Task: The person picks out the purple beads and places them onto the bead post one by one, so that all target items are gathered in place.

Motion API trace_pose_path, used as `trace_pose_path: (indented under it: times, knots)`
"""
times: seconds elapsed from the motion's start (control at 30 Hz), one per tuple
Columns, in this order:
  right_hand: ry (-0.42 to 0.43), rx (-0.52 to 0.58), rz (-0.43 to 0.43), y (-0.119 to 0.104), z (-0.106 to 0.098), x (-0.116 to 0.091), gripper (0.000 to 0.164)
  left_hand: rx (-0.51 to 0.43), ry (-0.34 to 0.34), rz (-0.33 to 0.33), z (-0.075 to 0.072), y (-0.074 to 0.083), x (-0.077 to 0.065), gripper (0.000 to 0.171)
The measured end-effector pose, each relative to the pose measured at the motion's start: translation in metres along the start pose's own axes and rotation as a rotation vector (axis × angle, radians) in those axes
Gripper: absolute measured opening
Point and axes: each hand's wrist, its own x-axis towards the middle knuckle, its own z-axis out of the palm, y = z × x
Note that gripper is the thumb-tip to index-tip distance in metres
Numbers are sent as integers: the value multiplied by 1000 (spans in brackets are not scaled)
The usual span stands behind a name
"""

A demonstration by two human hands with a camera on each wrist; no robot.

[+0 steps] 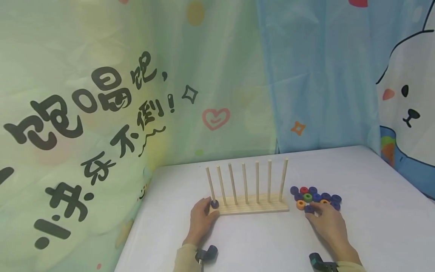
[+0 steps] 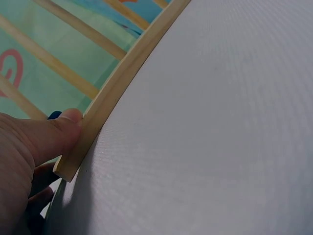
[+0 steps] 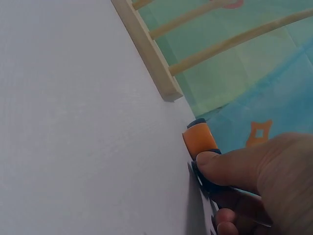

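Note:
A wooden peg stand (image 1: 253, 209) with several upright pegs sits on the table. One dark blue bead (image 1: 215, 204) is at the bottom of its leftmost peg. My left hand (image 1: 201, 219) grips the stand's left end, the thumb against the front edge of the base (image 2: 120, 81) and the other fingers mostly hidden behind. To the right of the stand, my right hand (image 1: 327, 223) pinches a dark blue bead (image 1: 309, 209) between thumb and fingers at the near side of a bead group. Beside it lies an orange bead (image 3: 199, 139); a green bead (image 1: 307, 197) is just beyond.
Loose beads lie close together around the right hand, among them a red bead (image 1: 304, 190) and several blue ones; the hand partly covers some. The white table (image 1: 258, 241) backs onto a printed curtain (image 1: 217, 75).

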Motion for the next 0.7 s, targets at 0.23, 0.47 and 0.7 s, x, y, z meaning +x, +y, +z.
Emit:
trace_pose_path:
  times: [0.23, 0.47, 0.7]
  knots:
    - [-20, 47, 58, -2, -1, 1, 46, 4, -5, -13, 0, -1, -1, 59]
    - [-3, 123, 54, -5, -8, 0, 48, 14, -10, -33, 2, -3, -1, 56]
    - [-22, 236, 87, -11, -8, -1, 53, 5, -10, -18, 1, 0, 0, 58]
